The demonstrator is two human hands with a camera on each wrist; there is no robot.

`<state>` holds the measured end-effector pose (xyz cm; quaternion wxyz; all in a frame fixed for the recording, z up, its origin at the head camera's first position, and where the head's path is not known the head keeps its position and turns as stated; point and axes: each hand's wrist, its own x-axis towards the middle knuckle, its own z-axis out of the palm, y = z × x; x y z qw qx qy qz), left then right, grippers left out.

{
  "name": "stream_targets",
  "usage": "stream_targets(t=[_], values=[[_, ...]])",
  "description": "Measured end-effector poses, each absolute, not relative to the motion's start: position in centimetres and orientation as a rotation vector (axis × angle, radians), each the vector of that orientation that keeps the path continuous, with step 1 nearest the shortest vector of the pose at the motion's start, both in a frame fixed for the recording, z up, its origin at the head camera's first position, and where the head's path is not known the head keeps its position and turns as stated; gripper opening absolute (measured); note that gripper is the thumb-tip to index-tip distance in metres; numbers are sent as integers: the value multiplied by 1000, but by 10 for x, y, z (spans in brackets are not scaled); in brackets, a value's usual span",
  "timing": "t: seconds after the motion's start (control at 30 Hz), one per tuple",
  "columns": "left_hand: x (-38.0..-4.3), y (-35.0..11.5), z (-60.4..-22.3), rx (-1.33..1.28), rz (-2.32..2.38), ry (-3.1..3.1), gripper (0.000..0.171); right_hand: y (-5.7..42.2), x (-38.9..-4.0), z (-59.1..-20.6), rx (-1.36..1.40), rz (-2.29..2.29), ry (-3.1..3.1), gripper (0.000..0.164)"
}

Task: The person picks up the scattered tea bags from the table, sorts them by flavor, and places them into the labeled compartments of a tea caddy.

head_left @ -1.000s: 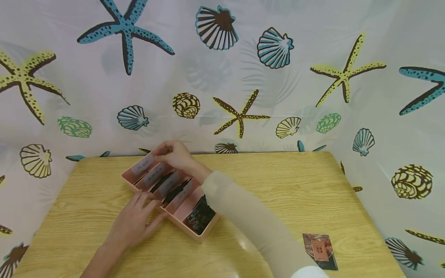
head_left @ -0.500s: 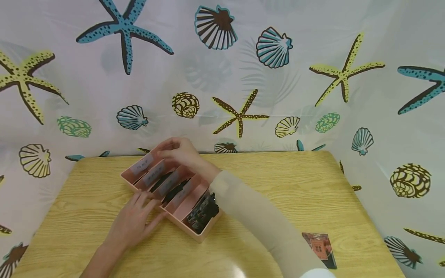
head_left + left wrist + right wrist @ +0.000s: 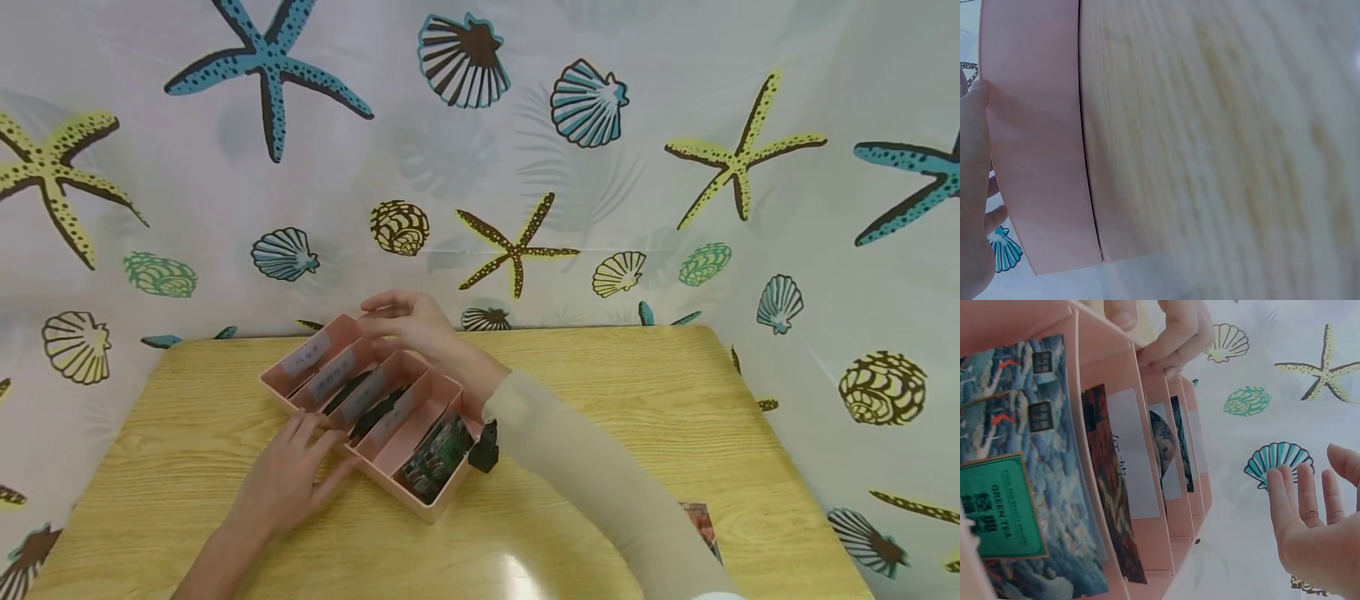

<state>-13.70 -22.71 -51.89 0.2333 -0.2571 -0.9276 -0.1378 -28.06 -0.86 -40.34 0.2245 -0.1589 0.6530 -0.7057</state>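
A long pink divided box point(image 3: 408, 500) lies slantwise on the table, with labelled dividers and packets in several compartments. The person's left hand point(image 3: 288, 479) touches its near side, fingertips at the rim. Off the box's far side, the right hand point(image 3: 420, 325) hovers with nothing in it; in the right wrist view this right hand point(image 3: 1316, 531) has its fingers stretched out. That view also shows a blue-patterned green tea packet point(image 3: 1010, 512) standing in the end compartment, and a dark red packet point(image 3: 1113, 487) behind the divider. The left hand's fingers point(image 3: 1179, 337) touch the rim there.
A small black device point(image 3: 486, 448) hangs at the right wrist. A reddish packet point(image 3: 701, 525) lies on the wooden table point(image 3: 600, 383) at right, mostly covered by the right sleeve point(image 3: 592, 475). Behind the table hangs a white curtain point(image 3: 337, 167) printed with shells and starfish.
The right hand has drawn back to the right from the far compartment. Its sleeve now covers most of the reddish packet. The left hand and box have stayed put.
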Motion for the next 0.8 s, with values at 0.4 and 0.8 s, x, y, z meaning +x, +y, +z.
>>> stream_targets(t=[0.4, 0.8], values=[[-136, -227, -519, -689, -365, -2580, 32, 19, -258, -400, -399, -1946, 1766, 37], [-136, -228, -516, -702, -345, -2574, 31, 54, -237, -395, -344, -1972, 1744, 39]])
